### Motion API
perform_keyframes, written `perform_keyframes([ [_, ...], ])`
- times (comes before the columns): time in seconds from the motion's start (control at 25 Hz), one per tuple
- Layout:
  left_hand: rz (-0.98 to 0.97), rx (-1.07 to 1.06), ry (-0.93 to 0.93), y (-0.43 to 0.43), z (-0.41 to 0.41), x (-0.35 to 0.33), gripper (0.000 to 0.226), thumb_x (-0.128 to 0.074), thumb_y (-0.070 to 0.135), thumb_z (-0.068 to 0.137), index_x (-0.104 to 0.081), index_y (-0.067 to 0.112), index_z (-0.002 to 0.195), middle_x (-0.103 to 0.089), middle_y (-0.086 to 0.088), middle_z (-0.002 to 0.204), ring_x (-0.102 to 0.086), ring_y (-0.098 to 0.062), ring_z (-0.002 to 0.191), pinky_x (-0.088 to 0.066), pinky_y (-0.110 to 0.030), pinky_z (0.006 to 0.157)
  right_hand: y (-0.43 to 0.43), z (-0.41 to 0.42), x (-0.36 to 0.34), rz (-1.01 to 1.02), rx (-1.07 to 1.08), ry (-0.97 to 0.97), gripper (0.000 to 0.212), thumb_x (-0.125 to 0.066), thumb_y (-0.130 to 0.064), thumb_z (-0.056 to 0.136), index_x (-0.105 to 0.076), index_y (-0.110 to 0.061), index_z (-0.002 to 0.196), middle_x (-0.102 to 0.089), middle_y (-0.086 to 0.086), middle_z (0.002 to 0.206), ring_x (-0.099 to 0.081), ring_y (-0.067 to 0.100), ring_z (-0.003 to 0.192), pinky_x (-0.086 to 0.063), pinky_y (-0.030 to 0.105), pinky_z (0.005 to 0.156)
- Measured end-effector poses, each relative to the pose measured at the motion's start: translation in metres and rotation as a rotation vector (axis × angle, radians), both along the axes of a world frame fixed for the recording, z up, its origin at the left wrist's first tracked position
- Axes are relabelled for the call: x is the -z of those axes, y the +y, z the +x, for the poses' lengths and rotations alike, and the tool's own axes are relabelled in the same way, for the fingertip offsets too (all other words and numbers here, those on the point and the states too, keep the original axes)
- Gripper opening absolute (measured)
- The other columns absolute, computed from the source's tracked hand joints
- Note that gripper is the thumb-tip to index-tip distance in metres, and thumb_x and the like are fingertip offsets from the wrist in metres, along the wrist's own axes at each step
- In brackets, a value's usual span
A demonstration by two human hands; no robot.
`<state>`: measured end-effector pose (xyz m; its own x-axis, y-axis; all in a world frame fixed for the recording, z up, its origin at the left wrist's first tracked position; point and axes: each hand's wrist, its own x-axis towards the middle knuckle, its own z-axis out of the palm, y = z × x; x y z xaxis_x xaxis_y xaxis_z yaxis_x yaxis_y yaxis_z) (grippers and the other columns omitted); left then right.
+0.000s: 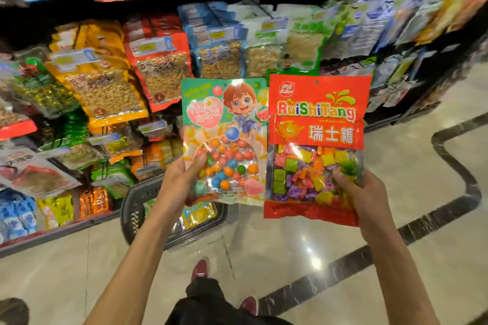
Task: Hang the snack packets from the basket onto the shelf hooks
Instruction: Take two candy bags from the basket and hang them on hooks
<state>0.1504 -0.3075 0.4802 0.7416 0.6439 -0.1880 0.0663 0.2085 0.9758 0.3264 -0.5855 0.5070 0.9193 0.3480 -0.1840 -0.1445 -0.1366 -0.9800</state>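
While I hold a packet in each hand over the basket [137,208], nothing is hung yet.
Left hand [182,179] pinches gumball packet [224,124] by its lower edge, right hand [369,200] grips red candy packet [317,140] by its lower corner; both upright, long axis vertical, holes on top. Hang one at a time, hole fed on squarely.

L hand [181,182], R hand [369,200]: thumb-front grips

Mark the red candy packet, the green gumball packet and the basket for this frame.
red candy packet [317,137]: head view, on the red printed band above its clear window.
green gumball packet [203,112]: head view, on the pink heart printed near its top.
basket [137,206]: head view, on its dark left wall.
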Motion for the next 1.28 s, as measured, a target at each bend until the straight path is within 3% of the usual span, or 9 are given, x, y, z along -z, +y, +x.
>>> perform_keyframes([
  [0.08,0.013,0.02,0.022,-0.016,0.021,0.002,0.045,-0.069,0.047,0.085,-0.061,0.005,0.097,-0.063,-0.009,0.084,-0.061,-0.025,0.073,-0.048,-0.036,0.066,-0.025,0.007,0.0,-0.004,0.037,-0.004,0.014,-0.071,-0.02,0.086,-0.069,-0.023,0.1,-0.076,0.005,0.095,-0.074,0.027,0.084,-0.06,0.043,0.076],
  [0.2,0.041,0.037,0.028,-0.036,0.053,0.001,0.054,-0.073,0.06,0.076,-0.055,0.012,0.091,-0.052,-0.01,0.079,-0.047,-0.024,0.065,-0.037,-0.031,0.053,-0.057,0.02,0.001,0.015,0.101,0.018,0.019,-0.072,-0.022,0.085,-0.069,-0.022,0.104,-0.076,0.004,0.096,-0.074,0.027,0.085,-0.058,0.045,0.081],
  [0.36,0.058,0.165,0.016,-0.071,0.122,-0.009,0.049,-0.074,0.056,0.075,-0.063,0.015,0.1,-0.067,-0.01,0.1,-0.063,-0.029,0.092,-0.047,-0.047,0.08,-0.105,0.049,0.001,0.074,0.206,0.039,0.026,-0.071,-0.02,0.086,-0.068,-0.017,0.111,-0.076,0.004,0.097,-0.074,0.025,0.085,-0.057,0.04,0.078],
  [0.52,0.041,0.19,-0.028,-0.112,0.202,-0.018,0.032,-0.071,0.038,0.086,-0.066,0.01,0.099,-0.072,-0.015,0.1,-0.068,-0.03,0.09,-0.053,-0.047,0.082,-0.148,0.107,0.0,0.093,0.28,0.02,0.023,-0.07,-0.019,0.087,-0.069,-0.018,0.11,-0.076,0.003,0.097,-0.074,0.024,0.085,-0.059,0.035,0.072],
  [0.68,-0.009,0.2,-0.053,-0.152,0.281,-0.027,0.05,-0.075,0.039,0.081,-0.062,-0.003,0.105,-0.071,-0.021,0.101,-0.069,-0.032,0.087,-0.055,-0.053,0.082,-0.192,0.181,-0.005,0.079,0.298,0.015,0.027,-0.071,-0.021,0.087,-0.068,-0.016,0.113,-0.076,0.006,0.099,-0.074,0.028,0.087,-0.059,0.042,0.079],
  [0.88,-0.032,0.152,-0.107,-0.204,0.373,-0.045,0.015,-0.065,0.027,0.086,-0.07,0.014,0.093,-0.075,-0.01,0.092,-0.072,-0.023,0.081,-0.058,-0.044,0.079,-0.243,0.277,-0.018,0.086,0.311,-0.021,0.026,-0.071,-0.021,0.087,-0.069,-0.015,0.112,-0.076,0.005,0.098,-0.074,0.028,0.087,-0.058,0.043,0.081],
  [1.04,-0.009,0.149,-0.077,-0.229,0.433,-0.054,0.028,-0.067,0.033,0.082,-0.071,0.016,0.104,-0.073,-0.013,0.107,-0.068,-0.034,0.101,-0.051,-0.053,0.092,-0.276,0.346,-0.022,0.144,0.343,-0.043,0.018,-0.072,-0.018,0.085,-0.071,-0.019,0.102,-0.076,0.006,0.094,-0.074,0.029,0.082,-0.059,0.038,0.073],
  [1.12,0.0,0.131,-0.067,-0.238,0.462,-0.057,0.028,-0.066,0.032,0.085,-0.07,0.015,0.107,-0.073,-0.013,0.108,-0.068,-0.035,0.103,-0.05,-0.057,0.094,-0.291,0.38,-0.021,0.16,0.331,-0.022,0.021,-0.073,-0.021,0.083,-0.07,-0.019,0.104,-0.076,0.006,0.095,-0.074,0.028,0.081,-0.058,0.039,0.076],
  [1.28,0.016,0.096,-0.063,-0.263,0.523,-0.058,0.033,-0.068,0.034,0.086,-0.069,0.015,0.112,-0.072,-0.014,0.111,-0.067,-0.037,0.106,-0.046,-0.064,0.095,-0.315,0.458,-0.018,0.184,0.272,-0.037,0.025,-0.071,-0.02,0.084,-0.069,-0.015,0.108,-0.077,0.004,0.093,-0.074,0.022,0.077,-0.059,0.028,0.062],
])
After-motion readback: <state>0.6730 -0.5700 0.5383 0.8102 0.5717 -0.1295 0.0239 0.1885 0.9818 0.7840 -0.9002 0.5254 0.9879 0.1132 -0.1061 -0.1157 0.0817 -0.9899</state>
